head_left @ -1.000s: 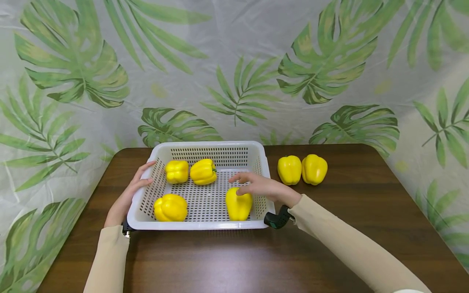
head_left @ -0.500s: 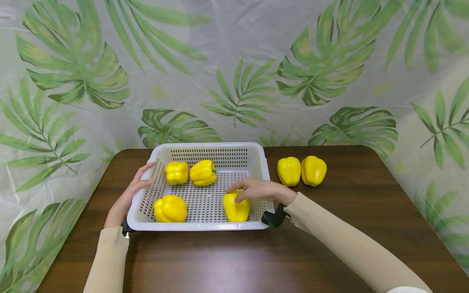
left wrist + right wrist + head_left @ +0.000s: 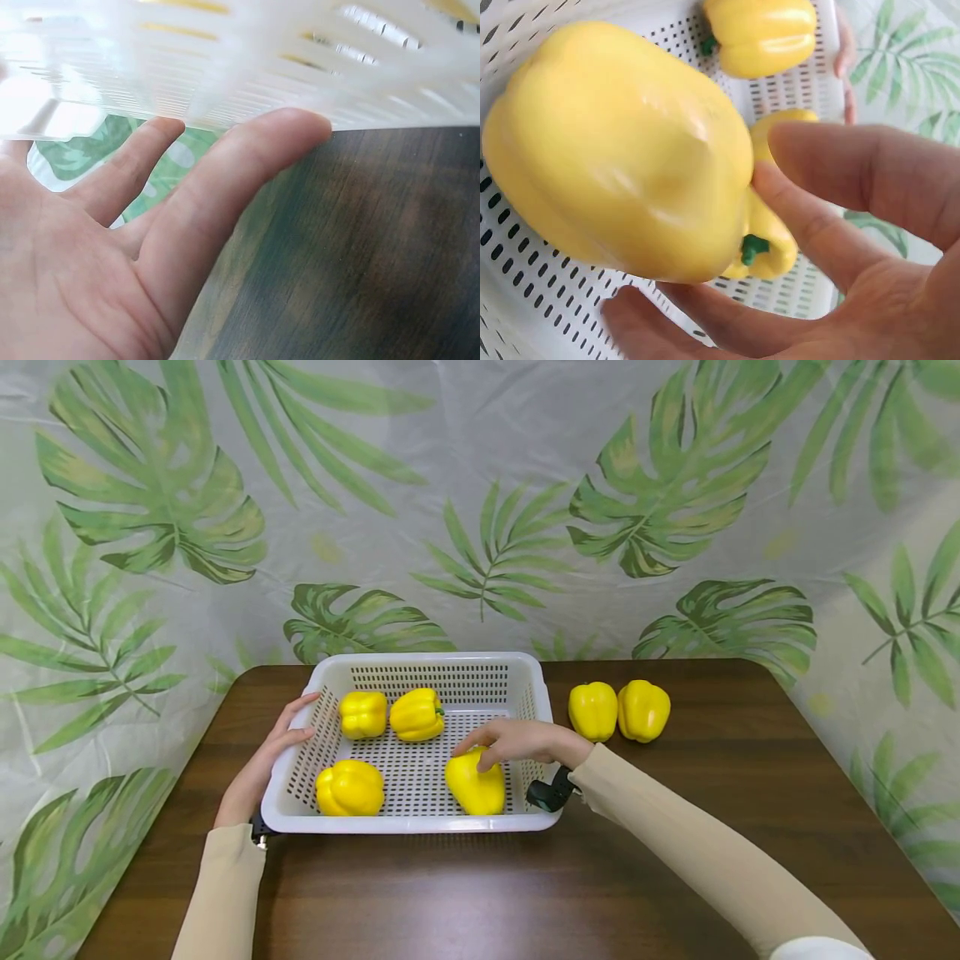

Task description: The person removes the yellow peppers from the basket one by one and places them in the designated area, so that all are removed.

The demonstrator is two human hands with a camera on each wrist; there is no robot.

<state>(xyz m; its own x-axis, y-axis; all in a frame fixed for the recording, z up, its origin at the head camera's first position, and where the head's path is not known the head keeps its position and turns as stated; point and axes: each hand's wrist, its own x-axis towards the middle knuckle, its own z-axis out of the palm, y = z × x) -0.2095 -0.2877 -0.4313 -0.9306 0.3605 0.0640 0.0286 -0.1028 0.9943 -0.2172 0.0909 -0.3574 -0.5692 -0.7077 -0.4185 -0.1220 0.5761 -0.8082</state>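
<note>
In the head view, a white perforated plastic basket (image 3: 405, 823) holds several yellow bell peppers. My right hand (image 3: 517, 742) reaches into its right side, thumb and fingers around the upper end of a tilted bell pepper (image 3: 477, 787). The right wrist view shows that pepper (image 3: 622, 157) close up, one finger at its side and others passing behind it, with my right hand (image 3: 885, 300) at lower right. My left hand (image 3: 262, 760) rests against the basket's left outer wall. In the left wrist view, fairly straight fingers of my left hand (image 3: 142, 247) touch that wall (image 3: 247, 67).
Two bell peppers sit at the basket's back left, the first (image 3: 363, 715) beside the second (image 3: 417, 715); another (image 3: 349, 787) lies at front left. Two more, one (image 3: 593, 712) against the other (image 3: 643, 711), stand on the brown table (image 3: 720, 760). A leaf-patterned cloth (image 3: 510, 435) hangs behind.
My right hand has moved slightly left and closed around the bell pepper, whose upper end has shifted left so that it leans. The left hand and basket have stayed put.
</note>
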